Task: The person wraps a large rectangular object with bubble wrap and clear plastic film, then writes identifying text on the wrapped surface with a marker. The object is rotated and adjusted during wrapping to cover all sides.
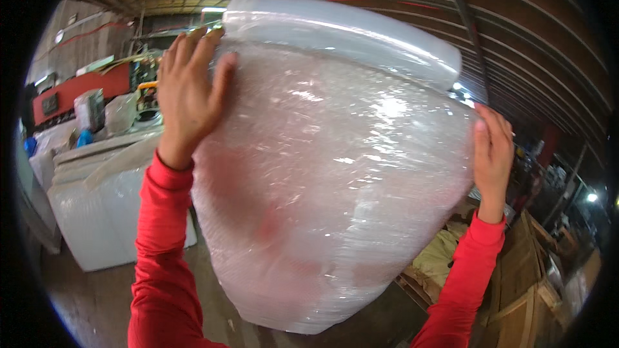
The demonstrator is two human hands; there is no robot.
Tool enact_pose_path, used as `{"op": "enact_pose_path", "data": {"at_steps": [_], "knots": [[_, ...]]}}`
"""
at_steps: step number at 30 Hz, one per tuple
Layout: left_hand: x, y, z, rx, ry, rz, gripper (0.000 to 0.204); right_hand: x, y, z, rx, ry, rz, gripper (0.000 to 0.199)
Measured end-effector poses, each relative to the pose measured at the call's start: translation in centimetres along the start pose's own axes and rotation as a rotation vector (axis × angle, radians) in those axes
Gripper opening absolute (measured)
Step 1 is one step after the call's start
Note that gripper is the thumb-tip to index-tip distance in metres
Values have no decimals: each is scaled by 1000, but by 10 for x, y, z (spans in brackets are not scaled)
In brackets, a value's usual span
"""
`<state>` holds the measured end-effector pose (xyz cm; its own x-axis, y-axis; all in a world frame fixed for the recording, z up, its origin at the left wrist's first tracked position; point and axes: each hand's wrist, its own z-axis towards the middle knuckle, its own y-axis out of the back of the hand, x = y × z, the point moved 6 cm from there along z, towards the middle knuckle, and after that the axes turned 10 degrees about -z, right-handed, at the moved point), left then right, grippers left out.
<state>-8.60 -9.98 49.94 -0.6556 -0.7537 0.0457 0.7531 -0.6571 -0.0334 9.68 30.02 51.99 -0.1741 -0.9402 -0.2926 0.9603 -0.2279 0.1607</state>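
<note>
Presently, left hand (193, 87): spread wide, at glossy translucent plastic sheeting (335, 154).
Right hand (494, 148): right edge; grip, I cannot tell.

We have our left hand (193, 87), fingers spread, at the upper left edge of the broad, shiny clear wrapping (342, 200), and our right hand (493, 148) at its right edge. A film roll (348, 38) lies along the top. Pale wrapped slabs (103, 212) stand left, a wooden crate (516, 290) lower right.
</note>
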Motion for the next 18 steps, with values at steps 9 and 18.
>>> {"op": "enact_pose_path", "data": {"at_steps": [9, 18], "knots": [[-26, -15, -121, 338, -181, -281, 68, 139, -36, -24, -3, -282, -281, 99], [32, 6, -226, 881, -658, -935, 68, 325, -85, 18, 4, -250, -299, 95]]}}
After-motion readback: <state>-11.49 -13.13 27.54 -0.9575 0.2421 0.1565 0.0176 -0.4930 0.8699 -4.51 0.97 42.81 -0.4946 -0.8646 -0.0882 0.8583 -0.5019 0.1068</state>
